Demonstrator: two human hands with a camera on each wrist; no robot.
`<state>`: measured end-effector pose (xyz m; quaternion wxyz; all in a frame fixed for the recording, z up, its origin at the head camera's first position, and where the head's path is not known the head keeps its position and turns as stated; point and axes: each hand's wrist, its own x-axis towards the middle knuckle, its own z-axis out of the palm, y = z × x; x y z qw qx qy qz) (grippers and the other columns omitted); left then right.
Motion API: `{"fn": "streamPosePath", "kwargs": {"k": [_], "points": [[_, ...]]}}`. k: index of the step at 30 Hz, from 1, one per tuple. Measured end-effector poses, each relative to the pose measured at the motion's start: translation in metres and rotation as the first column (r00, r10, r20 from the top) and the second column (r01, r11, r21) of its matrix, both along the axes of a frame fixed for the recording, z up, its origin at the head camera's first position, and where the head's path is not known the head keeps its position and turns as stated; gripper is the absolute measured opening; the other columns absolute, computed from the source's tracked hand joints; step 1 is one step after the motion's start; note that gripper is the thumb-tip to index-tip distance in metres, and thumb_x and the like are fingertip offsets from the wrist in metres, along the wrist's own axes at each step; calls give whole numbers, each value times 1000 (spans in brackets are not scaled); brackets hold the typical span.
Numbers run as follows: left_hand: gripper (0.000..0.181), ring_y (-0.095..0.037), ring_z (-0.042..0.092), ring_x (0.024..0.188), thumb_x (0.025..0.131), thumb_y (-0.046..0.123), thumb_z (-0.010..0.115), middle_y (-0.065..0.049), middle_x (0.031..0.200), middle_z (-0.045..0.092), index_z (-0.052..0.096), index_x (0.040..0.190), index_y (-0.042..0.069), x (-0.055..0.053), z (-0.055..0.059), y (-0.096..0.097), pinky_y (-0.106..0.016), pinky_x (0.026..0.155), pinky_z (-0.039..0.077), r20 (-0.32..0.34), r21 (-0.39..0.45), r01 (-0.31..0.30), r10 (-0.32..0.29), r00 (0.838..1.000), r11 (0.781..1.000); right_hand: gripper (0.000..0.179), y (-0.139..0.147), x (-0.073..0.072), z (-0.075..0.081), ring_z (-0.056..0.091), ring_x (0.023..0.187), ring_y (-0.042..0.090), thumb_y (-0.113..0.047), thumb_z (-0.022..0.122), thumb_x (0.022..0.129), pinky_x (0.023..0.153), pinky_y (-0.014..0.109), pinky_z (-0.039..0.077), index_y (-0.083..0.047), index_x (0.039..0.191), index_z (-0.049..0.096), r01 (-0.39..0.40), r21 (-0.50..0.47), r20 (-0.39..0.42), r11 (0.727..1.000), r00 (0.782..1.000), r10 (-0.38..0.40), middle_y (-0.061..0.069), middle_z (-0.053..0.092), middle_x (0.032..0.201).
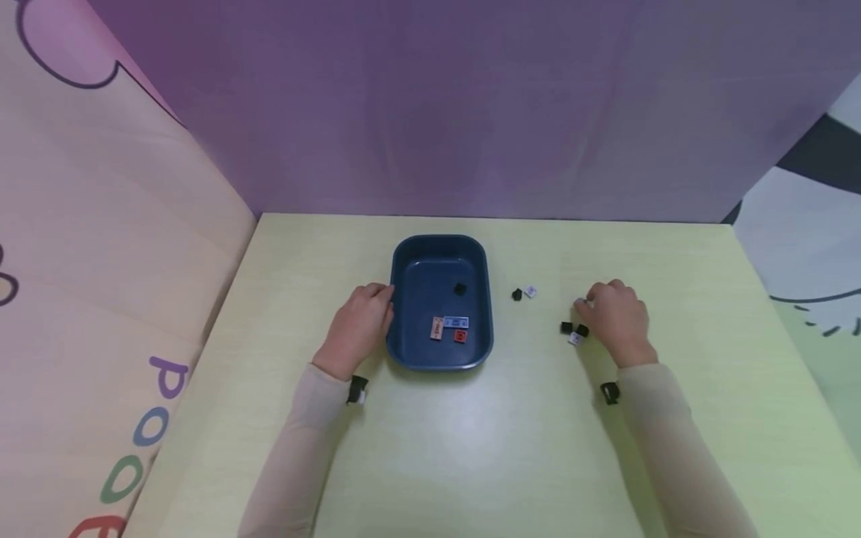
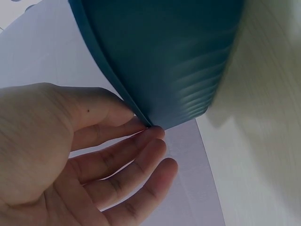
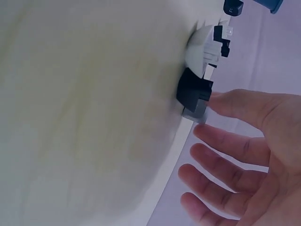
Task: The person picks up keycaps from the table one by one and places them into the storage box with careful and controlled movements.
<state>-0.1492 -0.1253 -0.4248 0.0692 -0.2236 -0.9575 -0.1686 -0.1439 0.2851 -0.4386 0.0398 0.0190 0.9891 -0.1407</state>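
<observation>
A dark blue tray (image 1: 440, 359) stands on the table, its rim pinched at the left by the thumb and forefinger of my left hand (image 1: 359, 323). Inside lie a pink piece (image 1: 437, 328), a blue piece (image 1: 456, 322), a red piece (image 1: 460, 336) and a black piece (image 1: 460, 288), all small and brick-like. To the right, my right hand (image 1: 615, 321) pinches a small grey piece (image 3: 195, 113) between thumb and forefinger, the other fingers spread. Right beside its fingertips are a black piece (image 3: 190, 89) and a white piece (image 3: 200, 52); the exact kind is unclear.
Between tray and right hand lie another black piece (image 1: 516, 294) and a white piece (image 1: 531, 291). The pale table (image 1: 457, 448) meets a purple wall (image 1: 471, 112) at the back, with printed panels at both sides.
</observation>
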Motion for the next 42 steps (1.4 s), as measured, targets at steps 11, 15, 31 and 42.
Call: {"fn": "streamPosePath", "kwargs": {"k": [11, 15, 31, 42], "points": [[35, -37, 62, 106, 96, 5, 63, -24, 119, 64, 62, 127, -10, 0, 0, 1, -44, 86, 57, 3, -8, -3, 3, 1000, 1000, 33, -8, 5, 5, 58, 94, 48, -21, 59, 98, 71, 58, 52, 9, 111, 65, 16, -22, -84, 1000, 996, -18, 31, 58, 111], [35, -37, 62, 106, 96, 6, 63, -24, 119, 64, 62, 127, -10, 0, 0, 1, -44, 87, 57, 3, -5, -8, 8, 1000, 1000, 29, -23, 10, 16, 58, 94, 49, -19, 62, 97, 69, 59, 52, 7, 109, 67, -26, -61, -200, 998, 980, 13, 31, 59, 109], [35, -37, 62, 106, 96, 5, 63, -24, 120, 64, 61, 128, -10, 0, -4, 1, -43, 87, 57, 19, 0, -17, 17, 1000, 1000, 21, -115, 15, 35, 63, 90, 37, -22, 75, 90, 73, 52, 54, -3, 100, 74, -315, -65, -428, 947, 866, 259, 18, 67, 104], [36, -37, 62, 107, 96, 5, 64, -24, 121, 64, 62, 128, -10, 0, -4, 3, -44, 88, 56, 18, 0, -20, 20, 1000, 1000, 20, -137, 16, 30, 62, 91, 32, -22, 75, 90, 74, 47, 54, -6, 102, 73, -370, -45, -382, 928, 864, 326, 14, 66, 106]]}}
